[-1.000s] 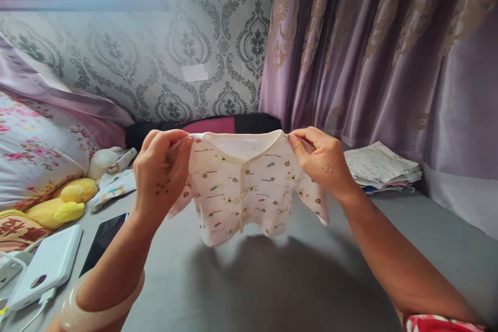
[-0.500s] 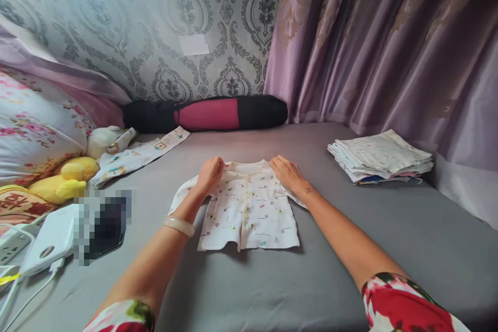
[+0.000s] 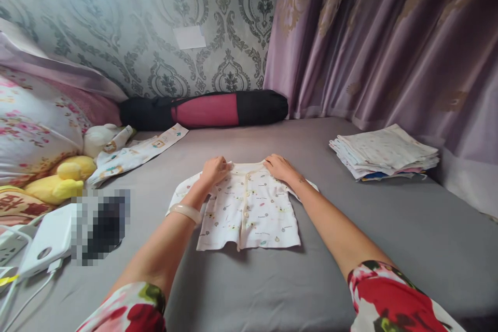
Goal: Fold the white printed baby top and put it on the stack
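A small white baby shirt lies face up with its hem toward me. It has a scattered print, a cream collar and a buttoned front placket. My left hand, below a pale bangle, is closed on the left shoulder beside the collar, its fingertips partly hidden. On the opposite shoulder, my right hand has its fingers together and bent at the collar's edge, pinching the cloth there. Both shirt sleeves spread outward, partly covered by my forearms.
A stack of folded clothes sits at the right. Printed cloth and yellow plush toys lie at the left, near a blurred dark object and a white charger with cables. A black and pink roll lies against the wall.
Both hands have moved inward along the shirt's shoulders, closer to the collar. The right sleeve shows further out past my forearm. The view has shifted slightly.
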### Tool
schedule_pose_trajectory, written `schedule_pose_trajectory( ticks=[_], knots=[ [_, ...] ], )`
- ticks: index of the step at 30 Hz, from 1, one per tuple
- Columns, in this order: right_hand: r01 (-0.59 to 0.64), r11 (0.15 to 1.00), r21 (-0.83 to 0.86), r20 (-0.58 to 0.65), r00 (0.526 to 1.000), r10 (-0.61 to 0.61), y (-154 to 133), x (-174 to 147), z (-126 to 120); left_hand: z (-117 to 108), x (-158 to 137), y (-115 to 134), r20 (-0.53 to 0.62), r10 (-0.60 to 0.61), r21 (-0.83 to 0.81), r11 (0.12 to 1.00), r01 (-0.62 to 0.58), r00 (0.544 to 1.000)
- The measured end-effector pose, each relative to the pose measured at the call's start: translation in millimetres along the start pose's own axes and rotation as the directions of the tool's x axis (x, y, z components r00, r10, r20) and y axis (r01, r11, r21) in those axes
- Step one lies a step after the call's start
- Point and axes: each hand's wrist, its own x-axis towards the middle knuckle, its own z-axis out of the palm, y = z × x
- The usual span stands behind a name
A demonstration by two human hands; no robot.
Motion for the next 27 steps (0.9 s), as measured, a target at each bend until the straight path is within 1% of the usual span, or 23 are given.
schedule_pose_trajectory(
  ticks=[4, 8, 12, 18, 23, 27],
  knots=[
    [-0.012, 1.000, -0.028, -0.030, 0.999, 0.011, -6, 2, 6, 5, 1, 3, 0.013, 0.016, 0.023, 1.000, -0.017, 1.000],
    [-0.014, 0.996, -0.089, -0.074, 0.997, 0.008, -4, 0, 14, 12, -3, 2, -0.044, 0.096, 0.069, 0.993, -0.093, 0.994],
    [0.030, 0.977, -0.210, -0.119, 0.991, -0.056, 1, 5, 18, 14, -3, 4, -0.097, 0.118, 0.138, 0.985, -0.104, 0.988],
    [0.085, 0.927, -0.364, -0.138, 0.980, -0.144, 5, 24, 16, 13, 10, 3, -0.182, 0.154, 0.244, 0.964, -0.107, 0.971],
    [0.100, 0.904, -0.415, -0.128, 0.978, -0.167, 10, 40, 16, 14, 23, 0, -0.212, 0.167, 0.262, 0.959, -0.108, 0.963],
    [0.101, 0.901, -0.422, -0.146, 0.973, -0.178, 12, 44, 16, 16, 30, 1, -0.205, 0.162, 0.276, 0.956, -0.102, 0.965]
  ],
)
